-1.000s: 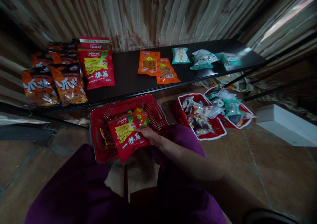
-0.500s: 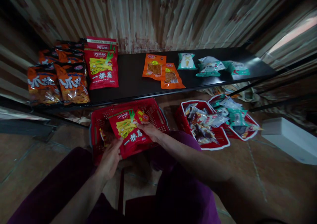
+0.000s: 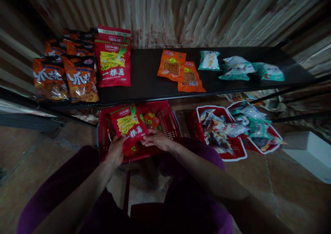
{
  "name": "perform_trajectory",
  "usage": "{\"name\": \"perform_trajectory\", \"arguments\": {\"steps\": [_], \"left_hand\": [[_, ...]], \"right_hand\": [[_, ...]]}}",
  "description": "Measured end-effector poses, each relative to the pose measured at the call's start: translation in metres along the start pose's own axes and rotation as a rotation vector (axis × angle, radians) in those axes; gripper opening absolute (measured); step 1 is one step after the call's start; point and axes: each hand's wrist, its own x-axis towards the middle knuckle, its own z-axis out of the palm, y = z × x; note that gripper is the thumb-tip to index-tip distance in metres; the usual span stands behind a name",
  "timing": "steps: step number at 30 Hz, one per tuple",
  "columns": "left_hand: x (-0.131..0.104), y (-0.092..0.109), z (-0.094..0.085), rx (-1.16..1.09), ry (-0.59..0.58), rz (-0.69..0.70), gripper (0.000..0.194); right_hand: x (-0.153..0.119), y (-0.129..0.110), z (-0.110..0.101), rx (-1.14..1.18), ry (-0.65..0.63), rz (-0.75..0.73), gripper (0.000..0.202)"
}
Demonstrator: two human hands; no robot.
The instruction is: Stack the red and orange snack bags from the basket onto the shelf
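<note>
A red snack bag with yellow sticks and a green onion printed on it is tilted above a red plastic basket. My left hand grips its lower left edge. At its lower right corner, my right hand closes on the bag, fingers partly behind it. Inside the basket, an orange packet shows to the right of the bag; other packets below are mostly hidden. Similar red bags stand one behind another on the black shelf above.
Orange-and-black snack bags stand at the shelf's left end. Two flat orange packets and several white-green packets lie farther right. Baskets of packets and a white box sit on the floor at right.
Both hands have brought the red bag slightly up and to the left relative to the basket, uncovering more of the orange packet. The camera view has shifted a little.
</note>
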Motion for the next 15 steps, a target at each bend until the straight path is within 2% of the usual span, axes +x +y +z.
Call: {"name": "perform_trajectory", "arguments": {"steps": [3, 7, 10, 15], "left_hand": [[0.0022, -0.0044, 0.0014, 0.006, 0.002, -0.006, 0.017], [0.0007, -0.0102, 0.0045, 0.013, -0.053, 0.006, 0.021], [-0.0005, -0.0109, 0.0071, 0.008, -0.052, 0.017, 0.021], [0.0008, -0.004, 0.0082, 0.028, 0.008, -0.021, 0.018]], "right_hand": [[-0.0002, 0.0019, 0.0003, -0.006, 0.022, 0.017, 0.031], [0.0011, 0.006, 0.0017, 0.101, 0.103, 0.047, 0.028], [0.0025, 0.0067, 0.0021, 0.159, 0.16, 0.034, 0.034], [-0.0016, 0.0038, 0.003, 0.118, 0.063, -0.007, 0.042]]}}
